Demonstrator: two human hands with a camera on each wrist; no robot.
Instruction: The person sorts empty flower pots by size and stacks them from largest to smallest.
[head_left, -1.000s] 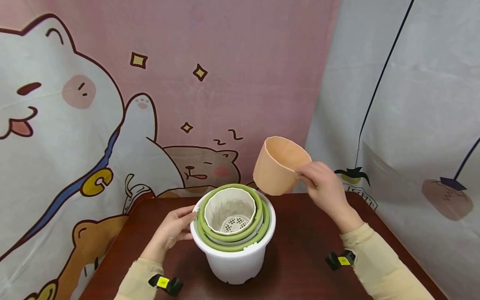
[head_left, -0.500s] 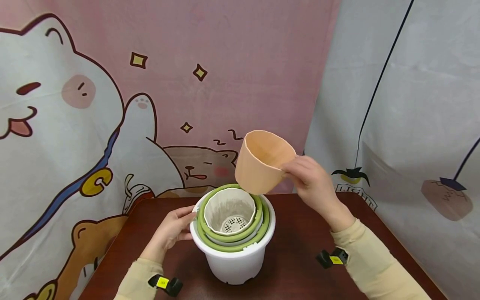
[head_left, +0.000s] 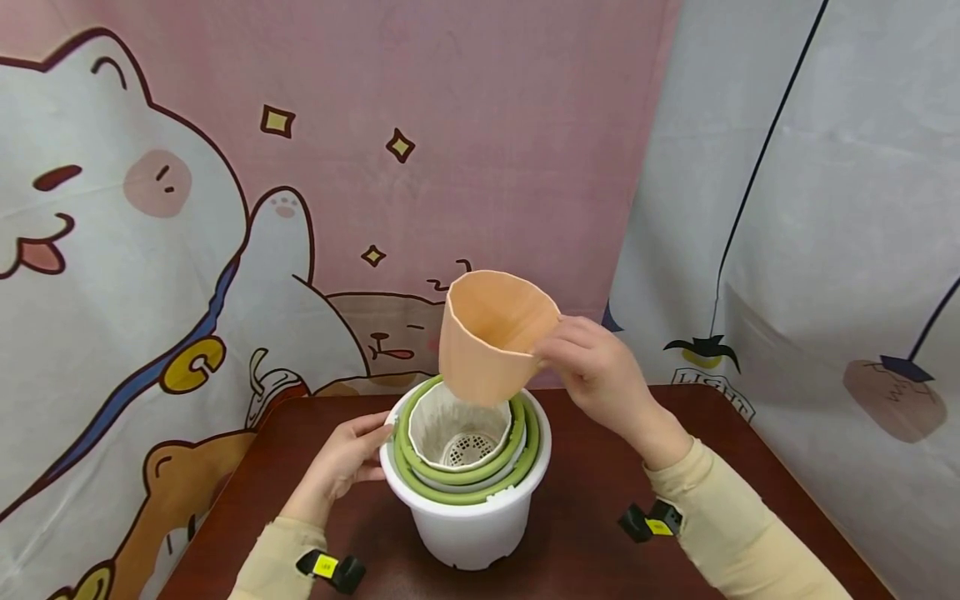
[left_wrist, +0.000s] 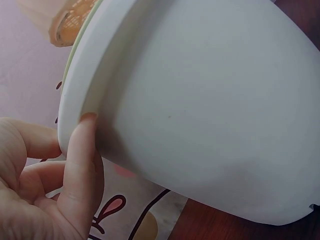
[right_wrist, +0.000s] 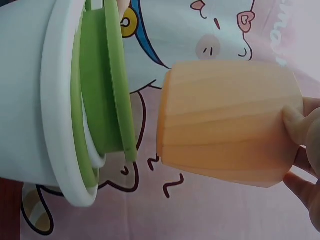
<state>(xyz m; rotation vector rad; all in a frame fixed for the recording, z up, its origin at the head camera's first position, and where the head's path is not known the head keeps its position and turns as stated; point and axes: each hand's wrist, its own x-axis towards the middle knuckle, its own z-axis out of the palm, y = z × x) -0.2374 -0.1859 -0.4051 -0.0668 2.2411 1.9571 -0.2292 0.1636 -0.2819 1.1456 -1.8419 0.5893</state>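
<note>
A large white pot (head_left: 472, 533) stands upright on the table, with green-rimmed pots (head_left: 457, 477) and a faceted white inner pot (head_left: 429, 429) nested inside. Holes show in the inner pot's bottom. My left hand (head_left: 347, 454) pinches the big pot's rim at its left side, thumb and fingers on either side of the edge (left_wrist: 75, 110). Above the stack, my right hand (head_left: 600, 375) grips the rim of a peach-coloured pot (head_left: 480, 367), held tilted. In the right wrist view a gap separates this peach pot (right_wrist: 230, 125) from the green rim (right_wrist: 120, 90).
The dark red-brown table (head_left: 600, 500) extends around the pot on both sides. Behind it hangs a pink cloth (head_left: 480, 125) with cartoon animals, and a pale cloth (head_left: 825, 250) hangs on the right. A black wrist camera (head_left: 333, 571) sits on the left sleeve.
My right hand has carried the peach pot leftward, from beyond the stack's right side to over the nested pots. The left hand and the white pot have stayed in place.
</note>
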